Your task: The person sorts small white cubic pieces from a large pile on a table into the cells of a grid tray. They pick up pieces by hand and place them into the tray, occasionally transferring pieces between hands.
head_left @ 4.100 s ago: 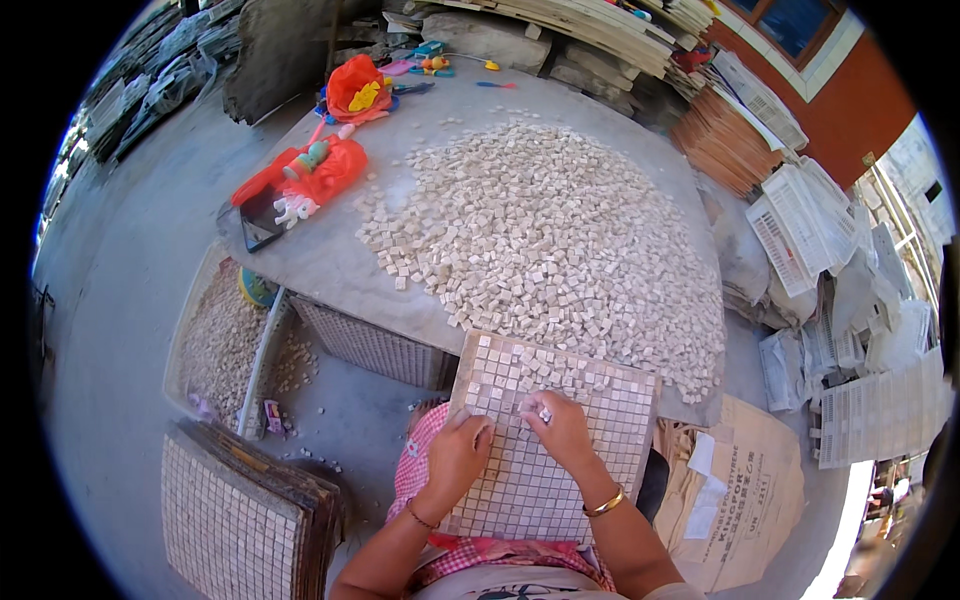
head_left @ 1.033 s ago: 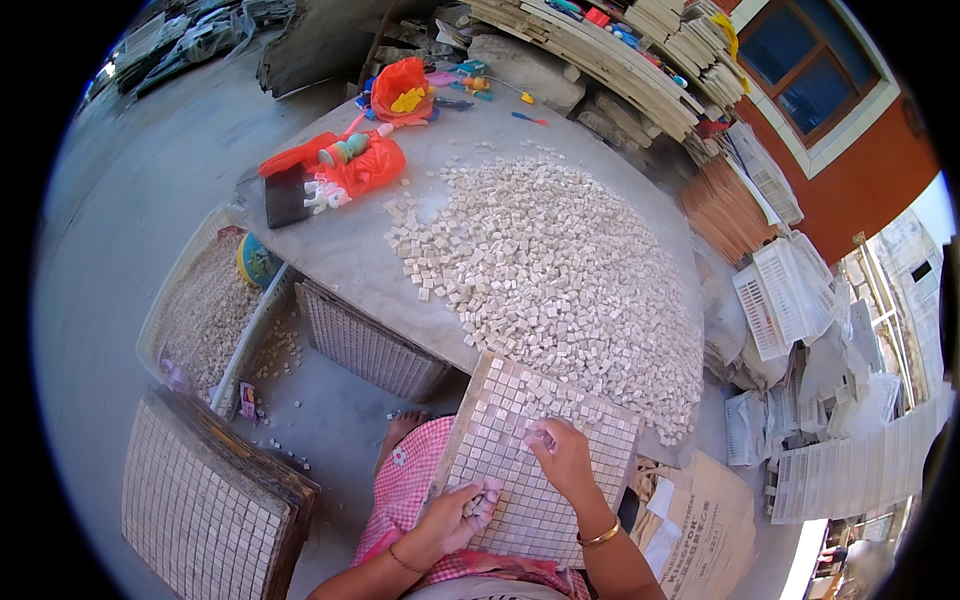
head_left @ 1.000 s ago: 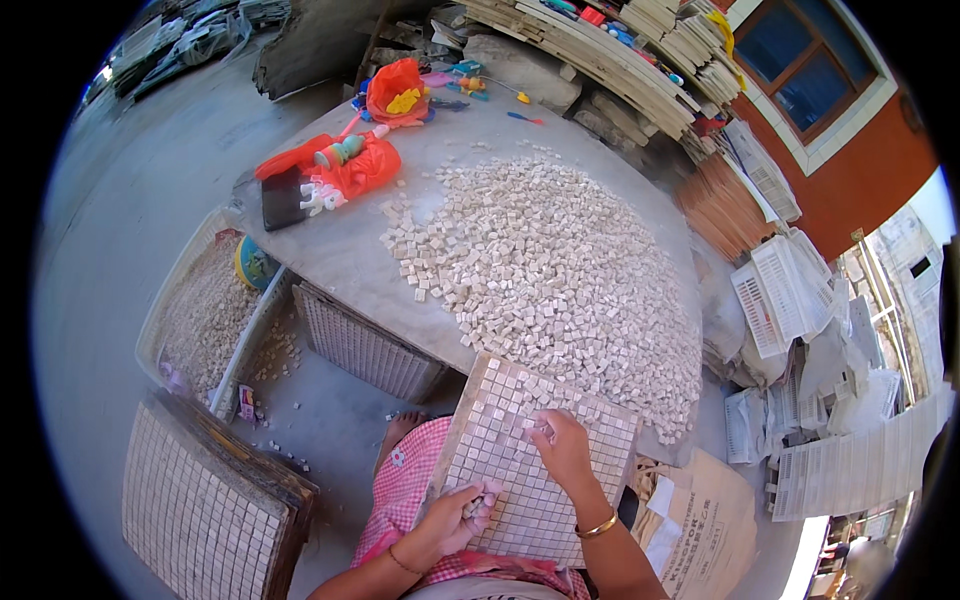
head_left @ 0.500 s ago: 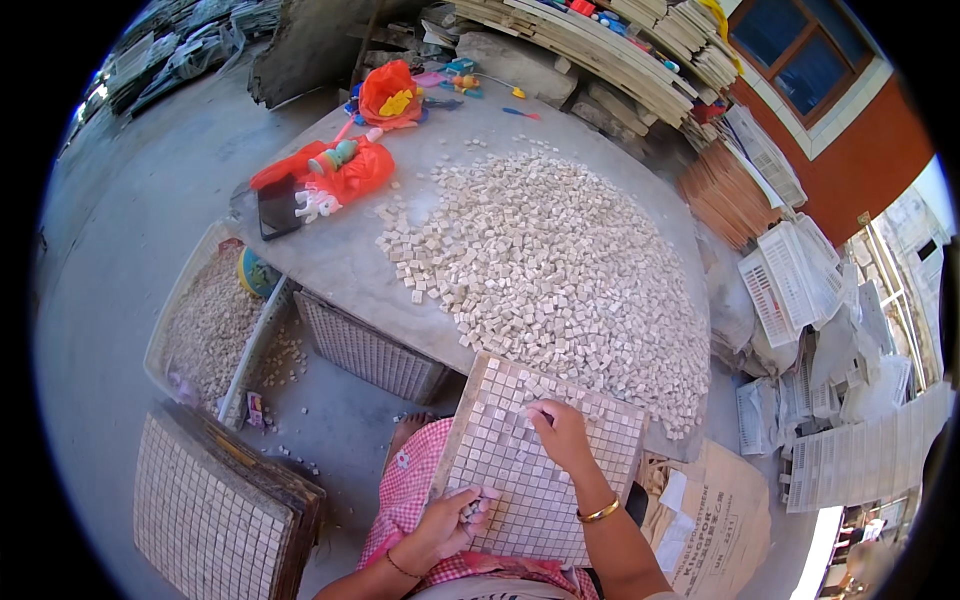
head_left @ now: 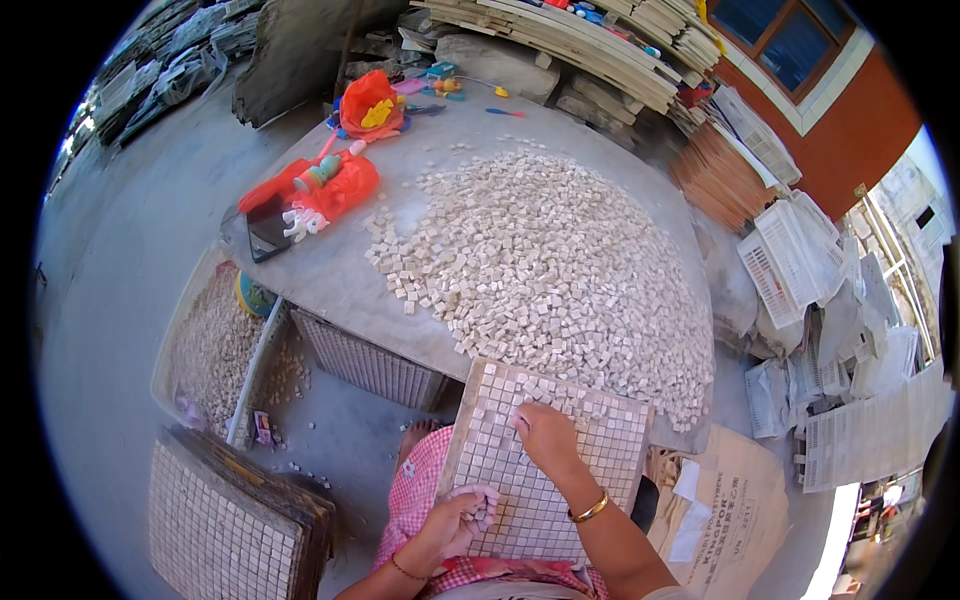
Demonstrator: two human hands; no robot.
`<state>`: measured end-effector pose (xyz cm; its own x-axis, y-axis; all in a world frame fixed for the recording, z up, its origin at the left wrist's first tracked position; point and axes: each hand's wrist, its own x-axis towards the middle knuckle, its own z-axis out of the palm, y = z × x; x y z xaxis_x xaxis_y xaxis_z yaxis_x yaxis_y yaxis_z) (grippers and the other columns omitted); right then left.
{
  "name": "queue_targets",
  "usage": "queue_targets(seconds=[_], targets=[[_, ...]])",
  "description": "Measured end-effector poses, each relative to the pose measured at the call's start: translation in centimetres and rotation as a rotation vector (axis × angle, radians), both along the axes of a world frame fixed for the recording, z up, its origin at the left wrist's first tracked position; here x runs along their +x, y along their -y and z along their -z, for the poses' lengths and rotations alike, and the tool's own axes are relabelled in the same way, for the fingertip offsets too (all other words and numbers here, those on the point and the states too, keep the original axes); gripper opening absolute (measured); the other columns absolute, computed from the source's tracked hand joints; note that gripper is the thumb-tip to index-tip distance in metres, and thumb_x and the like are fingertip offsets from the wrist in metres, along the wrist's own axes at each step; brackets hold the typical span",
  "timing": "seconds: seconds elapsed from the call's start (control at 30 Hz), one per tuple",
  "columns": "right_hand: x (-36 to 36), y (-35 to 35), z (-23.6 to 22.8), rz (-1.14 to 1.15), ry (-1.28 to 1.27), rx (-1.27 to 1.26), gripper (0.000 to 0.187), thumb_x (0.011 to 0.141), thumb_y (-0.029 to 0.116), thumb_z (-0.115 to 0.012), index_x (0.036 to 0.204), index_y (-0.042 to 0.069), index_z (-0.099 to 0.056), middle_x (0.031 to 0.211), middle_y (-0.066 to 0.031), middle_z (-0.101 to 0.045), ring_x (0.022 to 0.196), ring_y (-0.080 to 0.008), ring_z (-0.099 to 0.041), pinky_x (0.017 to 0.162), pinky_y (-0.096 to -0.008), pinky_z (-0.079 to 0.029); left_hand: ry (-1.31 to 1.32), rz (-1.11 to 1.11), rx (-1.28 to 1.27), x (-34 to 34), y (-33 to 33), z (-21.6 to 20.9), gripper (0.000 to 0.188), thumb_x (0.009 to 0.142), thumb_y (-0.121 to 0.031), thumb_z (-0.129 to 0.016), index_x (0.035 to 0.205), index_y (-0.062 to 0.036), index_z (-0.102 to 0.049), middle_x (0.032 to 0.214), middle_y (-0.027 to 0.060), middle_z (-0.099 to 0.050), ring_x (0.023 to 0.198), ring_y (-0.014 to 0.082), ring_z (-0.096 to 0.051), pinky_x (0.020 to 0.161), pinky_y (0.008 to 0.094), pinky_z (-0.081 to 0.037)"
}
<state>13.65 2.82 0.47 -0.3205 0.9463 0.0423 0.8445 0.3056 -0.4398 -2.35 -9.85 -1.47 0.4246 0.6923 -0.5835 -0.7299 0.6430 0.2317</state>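
Compared with four seconds earlier, the left hand had dropped from the middle of the mosaic grid board to its lower left corner, and now cupped a clutch of small pale stone tiles, fingers curled around them. The right hand had stayed on the board (only a little shifted), palm down, fingertips pressed to the squares near the upper middle; whether it pinched a tile could not be told. The board rested on the person's lap, its far edge against the table, just below the heap of loose tiles.
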Motion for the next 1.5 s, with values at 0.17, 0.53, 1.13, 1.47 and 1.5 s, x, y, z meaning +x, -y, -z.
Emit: queue_targets(seconds=[0.17, 0.53, 1.13, 1.47, 1.5], targets=[[0.2, -0.9, -1.2, -0.086, 0.028, -0.101, 0.008, 0.078, 0.013, -0.057, 0.077, 0.006, -0.058, 0.075, -0.0126, -0.058, 0.074, -0.0325, -0.058, 0.064, -0.0414, -0.046, 0.044, 0.098, 0.131, -0.8, -1.8, -1.1, 0.02, 0.091, -0.01, -0.043, 0.098, 0.0025, -0.058, 0.074, 0.0044, -0.053, 0.062, 0.0128, -0.047, 0.054, 0.0232, -0.038], [1.9, -3.4, -1.0, 0.087, -0.234, 0.19, 0.014, 0.076, 0.014, -0.064, 0.085, 0.004, -0.06, 0.074, -0.0102, -0.059, 0.073, -0.0277, -0.057, 0.066, -0.0372, -0.045, -0.105, 0.123, 0.196, -1.0, -5.2, -1.5, 0.022, 0.093, -0.017, -0.046, 0.096, 0.0008, -0.058, 0.069, 0.0001, -0.049, 0.059, 0.0092, -0.043, 0.05, 0.0209, -0.034], [0.6, -4.5, -2.2, 0.051, 0.059, -0.099, 0.015, 0.076, 0.015, -0.062, 0.085, 0.003, -0.058, 0.089, -0.0123, -0.056, 0.089, -0.0294, -0.056, 0.074, -0.0398, -0.047, -0.078, 0.18, 0.152, 0.7, -3.7, -0.5, 0.03, 0.096, -0.022, -0.041, 0.098, 0.0023, -0.058, 0.066, -0.0004, -0.047, 0.054, 0.0097, -0.041, 0.048, 0.0218, -0.034], [-0.8, -6.4, -1.7, 0.127, -0.386, -0.157, 0.009, 0.073, 0.013, -0.063, 0.078, 0.005, -0.063, 0.073, -0.011, -0.062, 0.068, -0.0246, -0.06, 0.065, -0.0346, -0.048, -0.15, 0.169, 0.174, 0.4, -3.5, -0.7, 0.034, 0.097, -0.024, -0.037, 0.097, 0.0027, -0.058, 0.066, -0.0001, -0.045, 0.056, 0.0097, -0.041, 0.048, 0.021, -0.033], [-1.0, -6.9, -0.5, 0.13, -0.412, -0.15, 0.009, 0.073, 0.012, -0.063, 0.078, 0.004, -0.064, 0.073, -0.011, -0.063, 0.067, -0.024, -0.06, 0.065, -0.0341, -0.048, -0.164, 0.171, 0.169, 0.4, -3.5, -0.9, 0.034, 0.097, -0.024, -0.036, 0.097, 0.0028, -0.057, 0.066, 0.0003, -0.044, 0.056, 0.01, -0.04, 0.046, 0.0213, -0.032]])
